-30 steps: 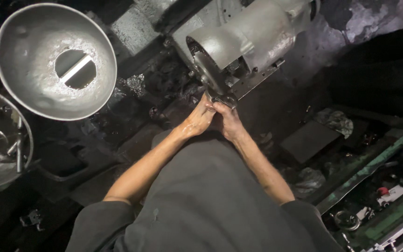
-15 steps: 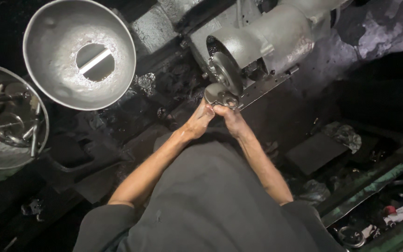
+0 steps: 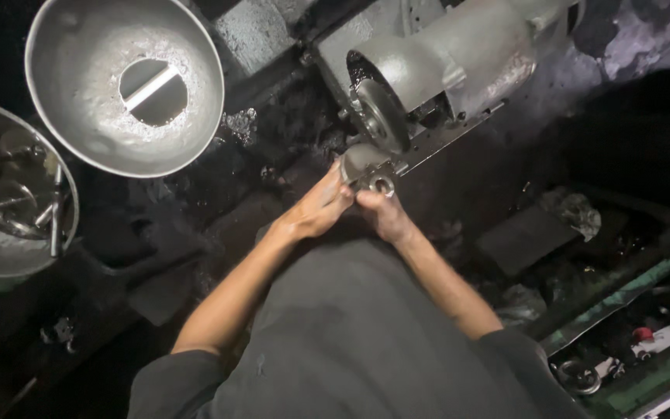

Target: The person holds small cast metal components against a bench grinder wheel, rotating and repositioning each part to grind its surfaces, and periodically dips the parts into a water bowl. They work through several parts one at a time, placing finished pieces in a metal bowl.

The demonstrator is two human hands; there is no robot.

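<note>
Between both hands' [image 3: 354, 206] grip, metal part [image 3: 367, 167] by wheel [image 3: 381, 115].

A small metal part [image 3: 367, 169], dull grey with a brighter ring at one end, is gripped by the left hand [image 3: 321, 208] and the right hand [image 3: 381, 213]. Just above it, the grinding wheel [image 3: 380, 115] is seen as rough, matt and dark grey, housed in a grey machine body [image 3: 459, 54] of cast metal with a worn, slightly satin sheen. Far left of the wheel, a metal bowl [image 3: 79, 85] is shown with a brushed, scuffed, softly reflective surface. The bench [image 3: 273, 163] below the wheel is coated in black, gritty, matt grime. Grey matt cloth is worn as a shirt [image 3: 350, 341].
</note>
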